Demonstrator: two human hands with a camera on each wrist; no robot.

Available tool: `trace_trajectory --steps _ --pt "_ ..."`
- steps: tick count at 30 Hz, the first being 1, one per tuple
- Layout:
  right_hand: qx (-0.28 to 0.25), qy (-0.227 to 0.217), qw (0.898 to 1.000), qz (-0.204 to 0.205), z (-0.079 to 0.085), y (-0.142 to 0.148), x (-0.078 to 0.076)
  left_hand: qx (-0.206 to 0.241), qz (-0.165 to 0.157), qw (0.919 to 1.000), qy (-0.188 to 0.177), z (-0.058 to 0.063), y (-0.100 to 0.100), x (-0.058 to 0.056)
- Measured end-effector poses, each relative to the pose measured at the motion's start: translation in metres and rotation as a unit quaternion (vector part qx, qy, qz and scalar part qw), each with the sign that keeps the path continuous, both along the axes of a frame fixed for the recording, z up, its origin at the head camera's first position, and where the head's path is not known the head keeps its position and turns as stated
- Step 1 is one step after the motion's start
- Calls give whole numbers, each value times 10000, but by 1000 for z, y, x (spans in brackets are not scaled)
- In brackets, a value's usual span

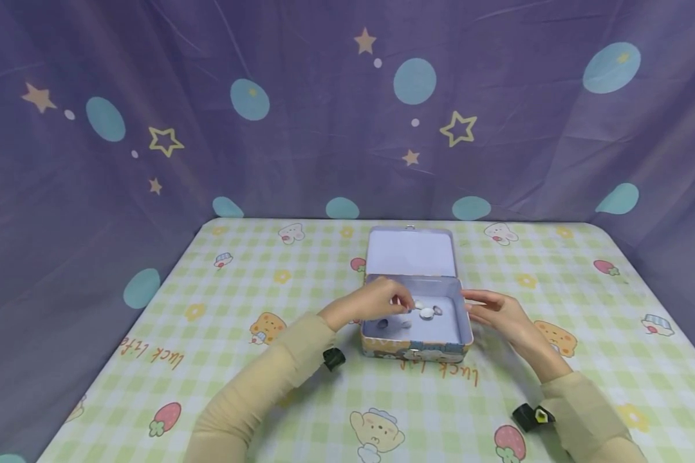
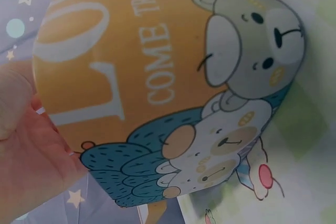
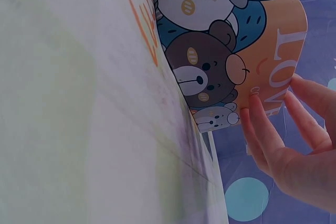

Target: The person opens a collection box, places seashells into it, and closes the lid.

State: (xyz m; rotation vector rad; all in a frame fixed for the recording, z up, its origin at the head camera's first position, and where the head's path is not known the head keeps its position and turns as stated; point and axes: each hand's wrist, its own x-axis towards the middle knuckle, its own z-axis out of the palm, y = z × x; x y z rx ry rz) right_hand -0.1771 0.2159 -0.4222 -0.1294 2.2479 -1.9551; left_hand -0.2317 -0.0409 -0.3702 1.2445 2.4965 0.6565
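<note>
A hinged tin box (image 1: 466, 334) with orange and blue cartoon bears on its sides stands with its lid (image 1: 411, 253) raised. Several small oval pieces, pale and dark, lie inside, among them a white oval piece (image 1: 426, 313); they look like shells or pebbles. My left hand (image 1: 382, 299) reaches over the left wall, with its fingers curled down above the box floor. Whether the fingertips pinch a piece is hidden. At the right wall, my right hand (image 1: 500, 315) has its fingers extended, and the fingertips touch the printed side (image 3: 262, 56) near the rim.
A green checked tablecloth (image 1: 301, 283) with cartoon prints covers the table. Behind it hangs a purple curtain (image 1: 324, 161) with stars and dots. Black wrist devices sit under both sleeves, one left device (image 1: 334, 359) and one right device (image 1: 531, 417).
</note>
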Motion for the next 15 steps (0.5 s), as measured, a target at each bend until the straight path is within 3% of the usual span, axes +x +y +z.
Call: trace_trajectory --steps 15 --pt "188 8 9998 -37 -2 2 0 752 203 9968 158 5 -23 15"
